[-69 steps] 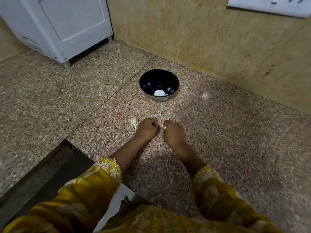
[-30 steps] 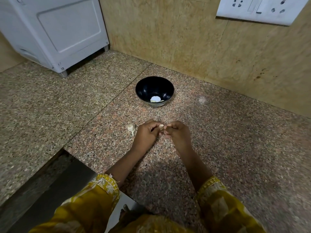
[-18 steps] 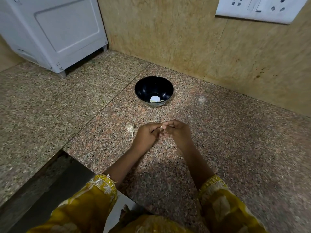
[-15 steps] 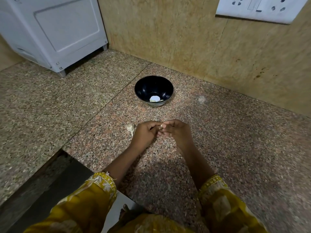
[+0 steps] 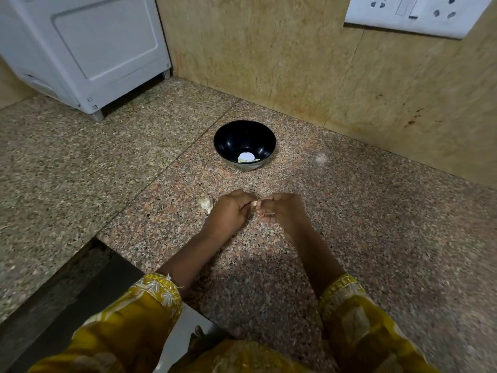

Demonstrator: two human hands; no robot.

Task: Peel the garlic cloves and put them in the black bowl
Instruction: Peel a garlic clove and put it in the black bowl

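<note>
Garlic is being worked at the centre of the frame: a small pale clove [image 5: 253, 203] is pinched between the two hands, which are brought together just above the speckled stone counter [image 5: 376, 224]. The left hand [image 5: 228, 215] is curled round the clove, and the fingertips of the right hand [image 5: 279, 211] are closed on its exposed end. How much skin is on it cannot be told, since only a sliver of it is seen. A second clove [image 5: 206, 204], in its skin, is lying on the counter just beside the left hand, toward the left of the frame. The black bowl [image 5: 242, 135] is set above the hands in the frame, well apart from them and near the wall. A white peeled piece [image 5: 245, 157] is seen at its bottom.

The step in hand is judged to be the stripping of the skin. It is best done with the clove held firmly but not crushed by the left hand, while the skin is caught at the tip by a nail of the right hand and pulled off lengthwise in strips. The clove should be turned a little after each pull, so that no papery scrap is carried into the bowl. Loose skin is best dropped on the counter, away from the unpeeled clove.
</note>
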